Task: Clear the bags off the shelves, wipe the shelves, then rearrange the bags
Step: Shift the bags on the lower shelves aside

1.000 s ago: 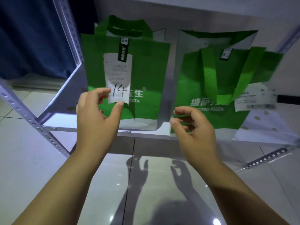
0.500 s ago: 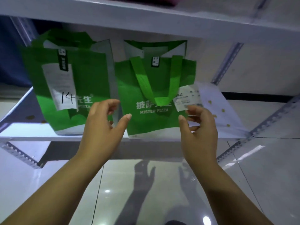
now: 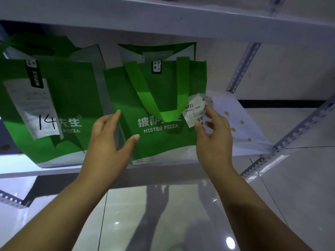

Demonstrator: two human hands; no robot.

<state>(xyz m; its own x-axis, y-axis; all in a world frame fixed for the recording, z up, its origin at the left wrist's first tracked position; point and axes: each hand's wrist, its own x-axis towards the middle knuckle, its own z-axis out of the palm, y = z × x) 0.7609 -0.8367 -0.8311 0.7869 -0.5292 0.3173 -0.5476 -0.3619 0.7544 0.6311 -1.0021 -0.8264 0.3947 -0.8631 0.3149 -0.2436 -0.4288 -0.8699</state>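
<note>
Currently 2 green bags upright on shelf (image 3: pixel 253 142): MISTER PIZZA on right bag (image 3: pixel 163 142), 14 on slip (image 3: pixel 36 109) of left bag (image 3: pixel 76 98). Pinching receipt (image 3: pixel 194 111) "8022 Delivery 72609" with right hand (image 3: pixel 214 140); left hand (image 3: pixel 108 142) released.

Glossy pale floor tiles (image 3: pixel 299 196) show bright light spots (image 3: pixel 229 242); a black strip (image 3: pixel 281 103) edges the wall (image 3: pixel 299 69).

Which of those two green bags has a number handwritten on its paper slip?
The left bag, marked 14. The right bag has a slip bearing only small print.
</note>
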